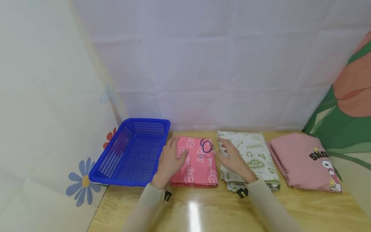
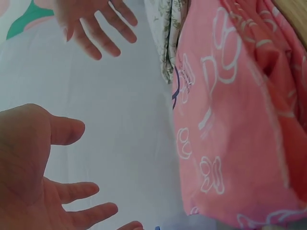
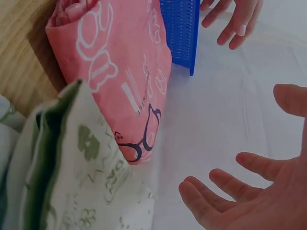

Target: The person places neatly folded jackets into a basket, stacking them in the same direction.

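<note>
Left hand [image 1: 170, 159] and right hand [image 1: 234, 158] hover apart, palms inward, fingers loosely extended, both grips empty. Folded pink cloth [image 1: 200, 172] lies on wooden table [image 1: 232, 212] between blue basket [image 1: 142, 151] and green-and-white cloth [image 1: 256, 153]. Forearms angle inward.

Green-and-white cloth [image 1: 258, 154]: I read GO GREEN, ENERGY above it, and a recycling sign [image 1: 249, 154] between. Dusty-pink cloth [image 1: 299, 162]: black letters, apparently SNO. Bright pink cloth [image 1: 196, 164]: small dark print, illegible to me.
</note>
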Demonstrator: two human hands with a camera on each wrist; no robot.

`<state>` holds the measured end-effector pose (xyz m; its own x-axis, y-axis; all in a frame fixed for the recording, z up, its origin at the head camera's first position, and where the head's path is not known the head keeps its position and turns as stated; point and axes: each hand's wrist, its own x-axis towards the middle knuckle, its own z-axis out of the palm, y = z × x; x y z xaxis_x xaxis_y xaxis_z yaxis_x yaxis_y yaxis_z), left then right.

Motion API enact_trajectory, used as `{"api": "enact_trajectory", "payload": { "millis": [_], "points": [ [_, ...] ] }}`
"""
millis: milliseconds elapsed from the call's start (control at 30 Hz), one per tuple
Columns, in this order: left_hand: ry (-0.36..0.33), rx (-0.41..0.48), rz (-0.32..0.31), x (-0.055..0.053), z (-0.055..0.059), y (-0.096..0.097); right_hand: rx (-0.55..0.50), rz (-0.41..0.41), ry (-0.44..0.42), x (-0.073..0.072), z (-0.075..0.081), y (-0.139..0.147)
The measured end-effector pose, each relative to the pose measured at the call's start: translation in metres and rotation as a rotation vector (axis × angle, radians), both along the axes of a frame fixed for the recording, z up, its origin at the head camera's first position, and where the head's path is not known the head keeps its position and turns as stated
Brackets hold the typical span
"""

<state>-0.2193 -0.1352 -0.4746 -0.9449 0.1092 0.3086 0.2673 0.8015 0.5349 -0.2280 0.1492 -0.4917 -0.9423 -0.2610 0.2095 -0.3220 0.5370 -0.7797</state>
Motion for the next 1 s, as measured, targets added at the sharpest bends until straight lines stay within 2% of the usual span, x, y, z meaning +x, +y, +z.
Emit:
{"api": "enact_trajectory", "payload": {
  "millis": [133, 300, 433, 633, 767, 1000],
  "points": [
    [0.024, 0.006, 0.018, -0.001, -0.008, 0.001, -0.020, 0.002, -0.018, 0.000, -0.007, -0.004],
    [0.013, 0.023, 0.042, -0.004, -0.021, 0.000, -0.046, -0.019, -0.017, 0.000, -0.015, -0.010],
    [-0.003, 0.039, 0.037, -0.006, -0.031, 0.001, -0.068, -0.039, -0.018, -0.001, -0.022, -0.016],
    [0.004, 0.052, 0.045, -0.009, -0.041, 0.001, -0.087, -0.076, 0.013, -0.004, -0.029, -0.023],
    [0.002, 0.070, 0.055, -0.011, -0.048, -0.002, -0.108, -0.074, -0.004, -0.004, -0.033, -0.027],
    [-0.026, 0.126, 0.082, -0.016, -0.067, -0.007, -0.053, -0.071, 0.013, -0.006, -0.043, -0.034]
  ]
}}
